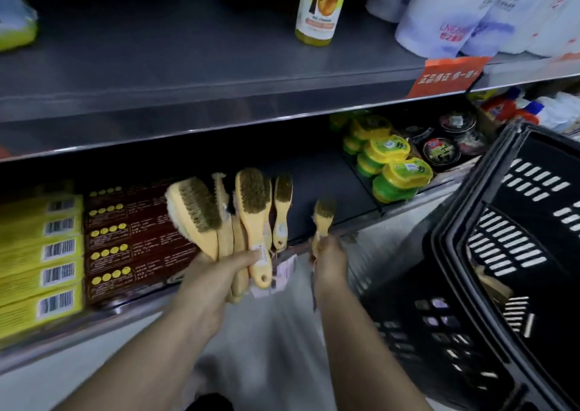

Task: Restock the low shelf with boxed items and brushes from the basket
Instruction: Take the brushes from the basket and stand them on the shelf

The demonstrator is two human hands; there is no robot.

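Left hand (pixel 213 275) grips a bunch of brushes (pixel 251 209) by the handles; right hand (pixel 329 261) pinches one small brush (pixel 324 214) at the shelf (pixel 323 178) edge. Set it in the bare gap right of the boxes (pixel 131 238), handle outward, then feed in the bunch.

Brush bundle (pixel 251 203): pale yellow handles, olive-brown bristles. Single brush (pixel 324 213) at its 3 o'clock: same colours. Yellow boxes (pixel 37 253) at 9 o'clock: black-and-white barcodes. Brown boxes (pixel 125 241): dark maroon-brown, rows of yellow dots. Green tins (pixel 395 172) at 2 o'clock: yellow lids. Black tins (pixel 441 150): red-and-white labels. Basket (pixel 502 222) at 4 o'clock: black, slotted walls. Upper shelf (pixel 188 65): plain grey. Tag (pixel 445 76): orange-red, dark characters. Bottle (pixel 320 5) at 12 o'clock: yellow-orange, white label. Packs (pixel 455 18) at 1 o'clock: white, blue and pink print.
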